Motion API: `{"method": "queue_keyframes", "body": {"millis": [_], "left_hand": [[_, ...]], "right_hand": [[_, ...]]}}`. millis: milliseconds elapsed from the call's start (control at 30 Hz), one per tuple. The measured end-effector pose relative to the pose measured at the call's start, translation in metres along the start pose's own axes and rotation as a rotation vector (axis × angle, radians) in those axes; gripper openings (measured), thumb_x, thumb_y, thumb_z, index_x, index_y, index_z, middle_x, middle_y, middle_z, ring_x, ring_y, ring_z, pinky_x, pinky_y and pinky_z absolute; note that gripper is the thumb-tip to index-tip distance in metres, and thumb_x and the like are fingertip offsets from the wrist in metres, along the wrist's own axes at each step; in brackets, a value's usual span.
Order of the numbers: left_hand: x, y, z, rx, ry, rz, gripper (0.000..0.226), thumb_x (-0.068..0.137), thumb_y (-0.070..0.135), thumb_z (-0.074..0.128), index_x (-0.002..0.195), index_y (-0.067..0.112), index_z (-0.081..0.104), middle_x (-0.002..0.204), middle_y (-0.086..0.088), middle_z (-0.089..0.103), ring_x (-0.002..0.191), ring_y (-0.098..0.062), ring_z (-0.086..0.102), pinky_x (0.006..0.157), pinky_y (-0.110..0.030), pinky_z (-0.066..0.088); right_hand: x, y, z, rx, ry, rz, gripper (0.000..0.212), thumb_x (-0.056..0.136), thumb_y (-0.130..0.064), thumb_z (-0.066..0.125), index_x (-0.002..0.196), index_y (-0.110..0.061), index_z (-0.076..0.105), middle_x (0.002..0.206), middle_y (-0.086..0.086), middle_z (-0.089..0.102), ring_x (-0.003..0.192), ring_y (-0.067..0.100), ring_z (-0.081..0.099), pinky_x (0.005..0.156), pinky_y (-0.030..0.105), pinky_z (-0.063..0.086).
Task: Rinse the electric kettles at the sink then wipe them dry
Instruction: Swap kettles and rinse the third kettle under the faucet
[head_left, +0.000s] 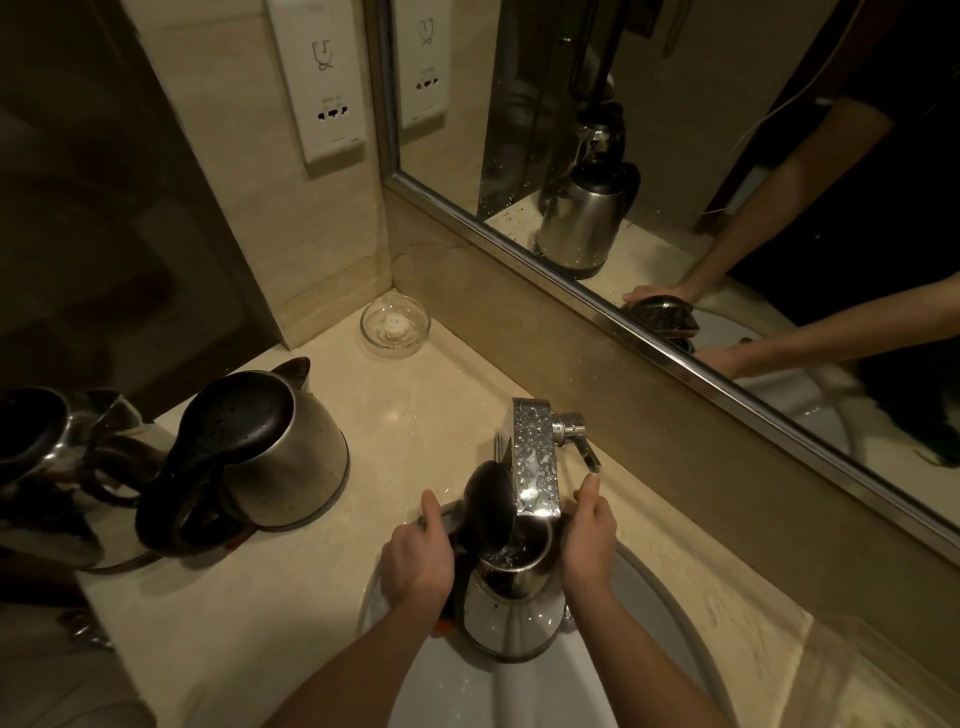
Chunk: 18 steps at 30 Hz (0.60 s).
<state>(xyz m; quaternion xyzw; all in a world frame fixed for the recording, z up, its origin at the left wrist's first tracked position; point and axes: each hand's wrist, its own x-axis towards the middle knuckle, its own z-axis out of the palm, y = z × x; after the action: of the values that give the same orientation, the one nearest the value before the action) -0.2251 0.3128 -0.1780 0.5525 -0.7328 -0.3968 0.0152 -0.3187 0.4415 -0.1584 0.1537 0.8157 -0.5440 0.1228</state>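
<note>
A steel electric kettle (511, 610) stands in the white sink (649, 608) under the chrome faucet (535, 462), its black lid (488, 512) flipped open. Water glints inside its mouth. My left hand (418, 564) grips the black handle on the kettle's left side. My right hand (587, 545) lies against the kettle's right side near the spout, thumb pointing up toward the faucet lever (584, 449). A second steel kettle (270, 452) with a closed black lid sits on the counter to the left. A third kettle (36, 441) is at the far left edge.
A small glass dish (396, 325) sits in the counter corner. A mirror (727, 156) runs along the back right and reflects another kettle and my arms. A wall socket panel (322, 78) hangs above the corner. Dark cords lie around the left kettles.
</note>
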Motion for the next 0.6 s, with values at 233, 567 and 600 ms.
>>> {"method": "queue_keyframes", "body": {"millis": [233,567,600], "left_hand": [[0.0028,-0.0064,0.0056,0.003,-0.005,0.006,0.058,0.098,0.059,0.02,0.078,0.016,0.054,0.069,-0.005,0.06,0.065,-0.016,0.06,0.059,-0.028,0.048],[0.0035,-0.007,0.0082,-0.1,-0.017,-0.059,0.072,0.092,0.069,0.019,0.066,0.014,0.057,0.069,-0.008,0.063,0.066,-0.021,0.064,0.065,-0.035,0.056],[0.0035,-0.0064,0.0079,-0.103,-0.018,-0.06,0.071,0.093,0.069,0.02,0.065,0.014,0.056,0.068,-0.008,0.063,0.066,-0.021,0.064,0.064,-0.034,0.055]], "right_hand": [[0.0057,-0.0025,-0.0014,-0.041,-0.02,0.04,0.066,0.095,-0.069,0.023,0.1,-0.015,0.062,0.098,0.006,0.067,0.096,0.026,0.061,0.083,0.039,0.043],[0.0066,-0.004,-0.0031,-0.098,-0.043,0.039,0.073,0.095,-0.069,0.016,0.096,-0.012,0.061,0.095,0.006,0.064,0.09,0.025,0.058,0.079,0.038,0.04],[0.0071,-0.0034,-0.0022,-0.097,-0.045,0.04,0.075,0.094,-0.07,0.015,0.098,-0.012,0.062,0.097,0.006,0.064,0.091,0.025,0.058,0.08,0.038,0.041]]}}
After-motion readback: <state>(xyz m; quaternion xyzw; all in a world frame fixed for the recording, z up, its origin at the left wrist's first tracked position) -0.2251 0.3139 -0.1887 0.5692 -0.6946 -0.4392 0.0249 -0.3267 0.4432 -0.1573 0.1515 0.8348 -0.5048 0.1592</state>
